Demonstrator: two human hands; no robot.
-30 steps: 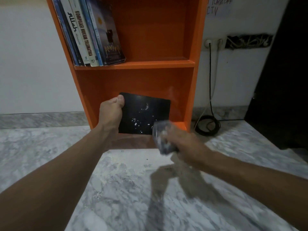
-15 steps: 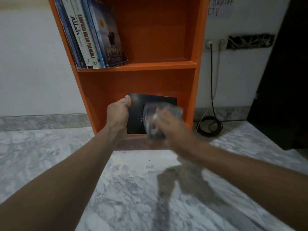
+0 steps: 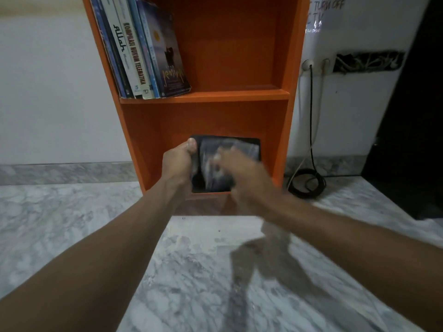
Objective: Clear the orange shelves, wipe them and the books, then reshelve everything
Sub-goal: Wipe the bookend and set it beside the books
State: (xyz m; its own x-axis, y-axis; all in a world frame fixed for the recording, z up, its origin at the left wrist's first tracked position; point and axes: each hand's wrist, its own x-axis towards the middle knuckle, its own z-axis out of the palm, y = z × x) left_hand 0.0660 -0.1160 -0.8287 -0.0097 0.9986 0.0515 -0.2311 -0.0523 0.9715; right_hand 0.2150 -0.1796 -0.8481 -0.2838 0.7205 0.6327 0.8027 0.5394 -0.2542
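Note:
The orange shelf unit [image 3: 285, 130] stands against the white wall. My left hand [image 3: 178, 161] grips the left edge of a black book [image 3: 249, 146], held upright in front of the bottom compartment. My right hand [image 3: 242, 173] presses a grey cloth [image 3: 211, 161] against the book's cover; both are blurred by motion. A tail of the cloth [image 3: 275, 238] hangs below my right wrist. Several books [image 3: 141, 51] lean to the left on the shelf above.
A black cable [image 3: 309, 183] runs down from a wall socket [image 3: 308, 65] and coils on the marble floor [image 3: 72, 224] right of the unit. A dark doorway or panel [image 3: 412, 130] lies at the far right.
My right hand has swept the cloth up and to the left across the black book's cover. The white specks seen on the cover earlier are now hidden under the cloth.

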